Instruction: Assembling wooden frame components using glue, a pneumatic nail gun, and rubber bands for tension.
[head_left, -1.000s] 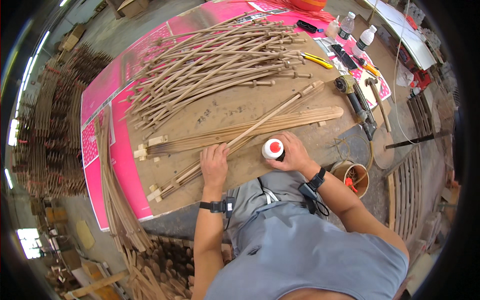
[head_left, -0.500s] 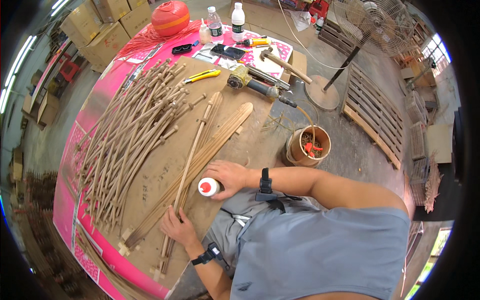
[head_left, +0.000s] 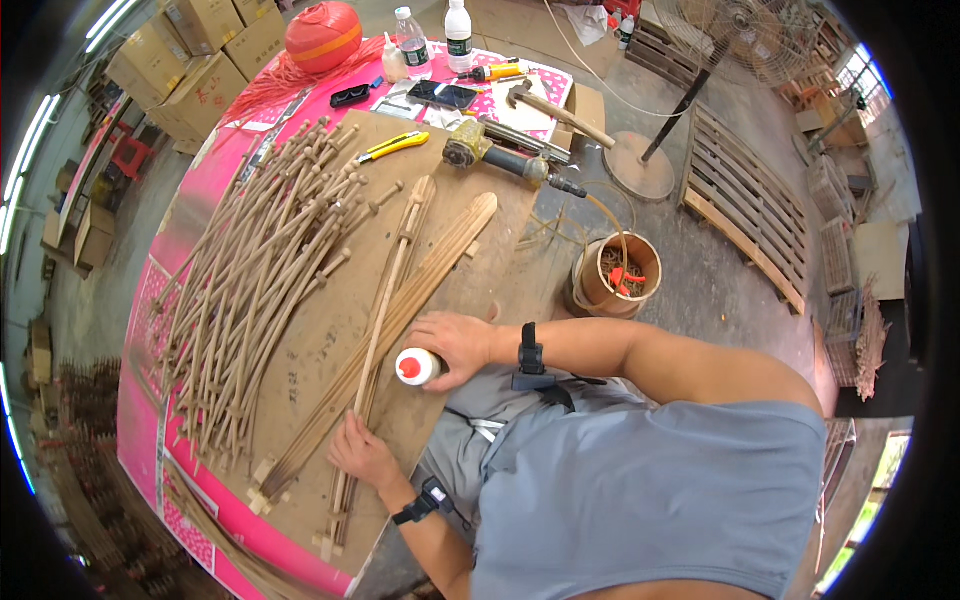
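Observation:
My right hand [head_left: 455,347] is wrapped around a white squeeze bottle [head_left: 432,369] with a red cap [head_left: 410,368], upright at the board's near edge. Lower down, my left hand [head_left: 364,452] has its fingers closed on a thin wooden rod [head_left: 381,305]. This rod has a knob near its far end and rests along a flat wooden slat [head_left: 418,205]. Beside it several more slats [head_left: 455,240] with rounded ends lie together, reaching down to small wooden blocks [head_left: 262,487]. A large pile of knobbed wooden rods [head_left: 270,290] spreads over the left of the brown board [head_left: 310,345].
A yellow utility knife [head_left: 395,147], an air tool [head_left: 505,160] with a hose and a hammer [head_left: 560,112] lie toward the back. Bottles, a phone [head_left: 442,95] and a red twine ball [head_left: 323,38] stand behind. Right of the table are a bucket [head_left: 590,285], a fan [head_left: 690,100] and a pallet [head_left: 745,205].
The view has shifted slightly, so the table items sit a little differently in it. Both hands keep their holds on the bottle and the rod.

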